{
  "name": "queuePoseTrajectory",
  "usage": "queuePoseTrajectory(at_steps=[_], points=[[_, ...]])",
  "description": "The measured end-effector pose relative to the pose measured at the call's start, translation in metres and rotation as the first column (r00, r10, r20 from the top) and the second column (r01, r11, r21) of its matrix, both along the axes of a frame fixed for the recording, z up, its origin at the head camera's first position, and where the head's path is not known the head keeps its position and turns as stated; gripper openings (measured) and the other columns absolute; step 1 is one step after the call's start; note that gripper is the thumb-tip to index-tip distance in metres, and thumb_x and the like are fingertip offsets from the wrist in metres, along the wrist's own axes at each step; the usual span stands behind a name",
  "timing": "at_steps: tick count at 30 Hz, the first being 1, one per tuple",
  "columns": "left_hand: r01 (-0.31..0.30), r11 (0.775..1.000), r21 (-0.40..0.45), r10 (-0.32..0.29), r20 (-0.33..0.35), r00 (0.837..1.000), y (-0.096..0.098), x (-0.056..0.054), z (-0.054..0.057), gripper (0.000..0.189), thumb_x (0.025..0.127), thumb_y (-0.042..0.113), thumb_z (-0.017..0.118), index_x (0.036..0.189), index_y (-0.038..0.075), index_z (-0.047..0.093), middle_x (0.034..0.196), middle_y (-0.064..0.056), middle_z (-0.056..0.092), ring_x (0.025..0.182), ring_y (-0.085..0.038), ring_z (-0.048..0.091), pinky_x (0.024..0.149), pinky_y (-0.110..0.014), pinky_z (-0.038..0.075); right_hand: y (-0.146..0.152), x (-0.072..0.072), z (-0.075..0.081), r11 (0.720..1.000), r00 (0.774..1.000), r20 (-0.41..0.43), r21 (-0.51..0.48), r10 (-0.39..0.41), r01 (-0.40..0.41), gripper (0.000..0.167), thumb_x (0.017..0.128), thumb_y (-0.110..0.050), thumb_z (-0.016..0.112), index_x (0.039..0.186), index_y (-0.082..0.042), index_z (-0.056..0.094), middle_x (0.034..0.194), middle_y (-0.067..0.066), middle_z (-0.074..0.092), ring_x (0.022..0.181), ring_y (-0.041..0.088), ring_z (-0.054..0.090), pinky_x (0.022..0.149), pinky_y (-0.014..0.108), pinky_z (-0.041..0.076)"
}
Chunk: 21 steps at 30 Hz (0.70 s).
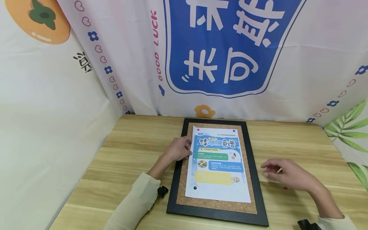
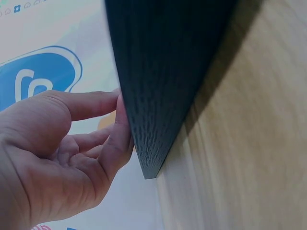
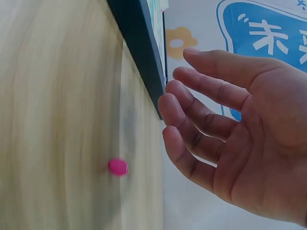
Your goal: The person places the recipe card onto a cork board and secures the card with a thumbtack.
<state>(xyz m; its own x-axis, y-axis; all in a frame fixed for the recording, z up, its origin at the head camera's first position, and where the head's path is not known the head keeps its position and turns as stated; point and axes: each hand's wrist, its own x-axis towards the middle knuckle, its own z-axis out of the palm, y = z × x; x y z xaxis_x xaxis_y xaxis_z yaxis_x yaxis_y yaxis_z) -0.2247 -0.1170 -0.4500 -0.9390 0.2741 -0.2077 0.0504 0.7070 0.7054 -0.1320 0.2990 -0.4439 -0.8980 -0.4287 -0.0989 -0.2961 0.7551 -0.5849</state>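
Observation:
A printed poster [image 1: 217,195] lies on a cork board [image 1: 184,188] in a black frame [image 1: 218,216]. My left hand [image 1: 179,149] is at the poster's left edge, over the frame's left side. Thumb and index tips come close together in the left wrist view, partly hidden by the frame [image 2: 158,86]; whether they pinch paper is unclear. To the right of the board hovers my right hand [image 1: 288,174], its fingers loosely bent and holding nothing. Near it a red pushpin [image 1: 285,188] lies on the table, appearing pink [image 3: 118,166] in the right wrist view.
Pushpins sit in the poster's corners: red [image 1: 198,129] top left, blue [image 1: 234,131] top right, black [image 1: 195,187] bottom left. The wood-grain table [image 1: 120,166] extends to both sides. A printed cloth [image 1: 138,64] hangs behind its far edge.

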Motion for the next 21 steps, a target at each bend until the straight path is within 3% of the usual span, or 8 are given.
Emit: queuePoseTrajectory(at_steps=[9, 21], points=[[-0.012, 1.000, -0.002, 0.012, 0.013, 1.000, 0.001, 0.002, 0.002, 0.050, 0.096, -0.001, 0.077, 0.143, 0.000, 0.060, 0.097, -0.010, 0.069, 0.066, -0.017, 0.070, 0.062, -0.026, 0.061, 0.020, 0.003, -0.007, 1.000, 1.000, 0.027, 0.024, -0.003, 0.002, 0.024, 0.102, -0.024, 0.074, 0.120, -0.008, 0.076, 0.097, -0.008, 0.071, 0.085, -0.005, 0.059, 0.073, 0.023, 0.057], [-0.004, 1.000, -0.009, 0.004, 0.007, 1.000, 0.001, 0.002, 0.003, 0.051, 0.095, -0.002, 0.077, 0.143, 0.000, 0.060, 0.097, -0.010, 0.069, 0.067, -0.017, 0.070, 0.060, -0.025, 0.060, 0.055, 0.007, -0.023, 0.998, 0.997, -0.046, -0.012, 0.060, -0.061, 0.018, 0.101, -0.014, 0.075, 0.117, -0.006, 0.075, 0.097, -0.012, 0.072, 0.085, -0.008, 0.059, 0.070, 0.022, 0.056]])
